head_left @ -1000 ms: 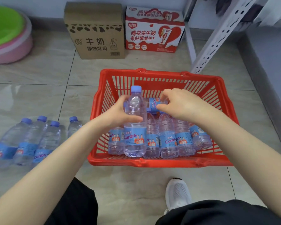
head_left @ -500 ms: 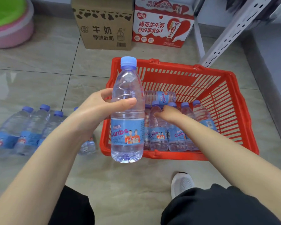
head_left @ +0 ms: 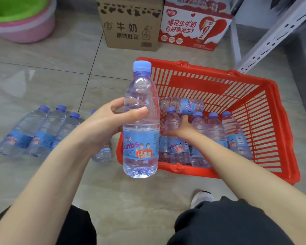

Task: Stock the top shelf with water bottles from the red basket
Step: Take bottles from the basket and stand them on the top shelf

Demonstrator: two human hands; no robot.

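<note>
Our left hand (head_left: 102, 124) clasps a lifted bottle (head_left: 140, 149) upright; our right hand (head_left: 181, 129), grip unclear, touches a standing bottle (head_left: 178, 149) in the red basket (head_left: 193, 82).

We judge this to be a small shop or its stock area. A red basket (head_left: 198, 82) of the shopping kind sits on a tiled floor (head_left: 42, 76), loaded with identical labelled water bottles (head_left: 217, 131). A row of bottles (head_left: 42, 129) of the same brand lies on the tiles. A brown carton (head_left: 131, 23) and a red-and-white carton (head_left: 193, 27), both printed, stand by the wall. A perforated metal shelf upright (head_left: 272, 38) rises at right. Stacked plastic basins (head_left: 23, 23) sit far left.
</note>
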